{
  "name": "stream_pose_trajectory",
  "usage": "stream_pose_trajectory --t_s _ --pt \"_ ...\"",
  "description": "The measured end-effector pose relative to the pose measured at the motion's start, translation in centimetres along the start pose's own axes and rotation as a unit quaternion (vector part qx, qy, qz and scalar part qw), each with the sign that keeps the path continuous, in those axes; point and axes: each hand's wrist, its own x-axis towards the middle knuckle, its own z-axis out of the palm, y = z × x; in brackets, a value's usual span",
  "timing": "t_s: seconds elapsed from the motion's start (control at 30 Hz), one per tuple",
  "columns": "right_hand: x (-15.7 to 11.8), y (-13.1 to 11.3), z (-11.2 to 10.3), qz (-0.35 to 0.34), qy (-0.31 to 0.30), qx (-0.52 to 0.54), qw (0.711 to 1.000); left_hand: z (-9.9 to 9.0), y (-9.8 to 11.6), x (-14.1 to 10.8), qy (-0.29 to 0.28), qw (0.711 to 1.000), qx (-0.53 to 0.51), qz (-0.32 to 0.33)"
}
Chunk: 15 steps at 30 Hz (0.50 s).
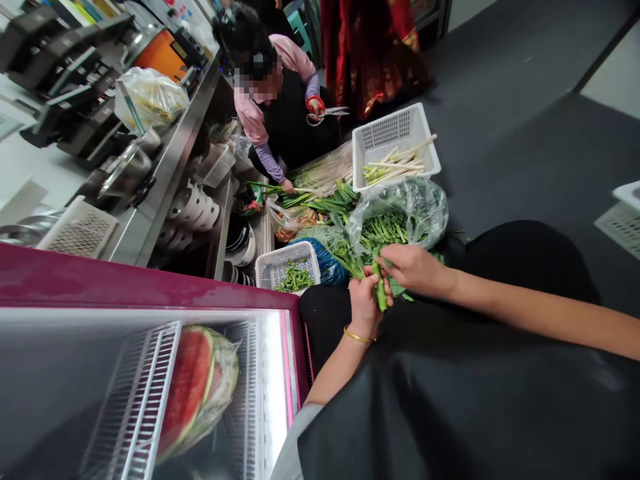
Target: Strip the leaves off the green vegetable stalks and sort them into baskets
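My left hand (364, 300), with a gold bangle at the wrist, is closed round a green vegetable stalk (381, 293) whose thick pale-green end points towards me. Close against it, my right hand (413, 268) has its fingers pinched at the stalk's upper side; exactly what they grip is too small to make out. Just beyond both hands lies a clear plastic bag (431, 207) full of leafy green stalks (383, 232). To the left, a small white basket (259, 272) holds short cut green pieces (295, 277).
A larger white basket (360, 150) with long pale stalks stands farther back. Opposite me a co-worker (295, 127) holds red-handled scissors (325, 115) near piled greens. At left are a steel counter (165, 180) and a lit fridge with a wrapped watermelon half (193, 387).
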Motion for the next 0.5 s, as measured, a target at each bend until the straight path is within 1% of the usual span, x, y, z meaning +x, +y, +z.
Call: stream_pose_trajectory --t_s 0.03,0.07,0.1,0.13,0.17,0.2,0.23,0.27,0.3,0.33,0.37,0.4,0.43,0.47,0.5 --pt "-0.7 -0.5 0.3 -0.082 -0.01 -0.026 0.996 -0.2 0.1 0.2 0.021 1.0 -0.011 0.001" --pt "-1.4 -0.9 0.4 -0.15 -0.04 -0.029 0.987 -0.4 0.2 0.4 0.036 0.999 -0.024 -0.002" --pt "-2.0 -1.0 0.4 -0.185 -0.078 -0.014 0.98 -0.6 0.3 0.6 0.045 0.998 -0.036 -0.007" --pt "-2.4 -0.8 0.2 -0.174 -0.111 0.01 0.978 -0.8 0.5 0.9 0.047 0.998 -0.046 -0.011" --pt "-2.6 -0.2 -0.2 -0.117 -0.134 0.043 0.983 -0.9 0.6 1.1 0.045 0.997 -0.054 -0.015" --pt "-2.5 0.7 -0.7 -0.027 -0.152 0.085 0.984 -1.1 0.8 1.3 0.043 0.997 -0.063 -0.016" --pt "-2.4 1.9 -1.2 0.081 -0.165 0.133 0.974 -1.3 0.9 1.4 0.043 0.996 -0.073 -0.017" --pt "-2.0 3.1 -1.6 0.186 -0.174 0.182 0.95 -1.6 1.0 1.6 0.044 0.995 -0.085 -0.019" --pt "-1.6 4.4 -2.0 0.275 -0.173 0.224 0.919 -1.9 1.0 1.7 0.047 0.994 -0.099 -0.026" --pt "-0.9 5.5 -2.3 0.339 -0.165 0.255 0.891 -2.2 0.9 1.9 0.053 0.991 -0.115 -0.035" --pt "0.1 6.3 -2.3 0.381 -0.149 0.271 0.871 -2.7 0.7 2.0 0.061 0.988 -0.133 -0.048" --pt "1.4 6.7 -1.9 0.405 -0.132 0.279 0.861 -3.1 0.4 2.2 0.074 0.984 -0.151 -0.062" --pt "3.2 6.6 -1.3 0.409 -0.117 0.277 0.862 -3.6 -0.1 2.5 0.09 0.978 -0.169 -0.079" --pt "5.3 6.0 -0.3 0.393 -0.112 0.262 0.874 -4.1 -0.6 2.7 0.105 0.972 -0.184 -0.102" --pt "7.8 4.9 0.8 0.36 -0.114 0.232 0.896 -4.6 -1.1 3.0 0.119 0.965 -0.199 -0.12"
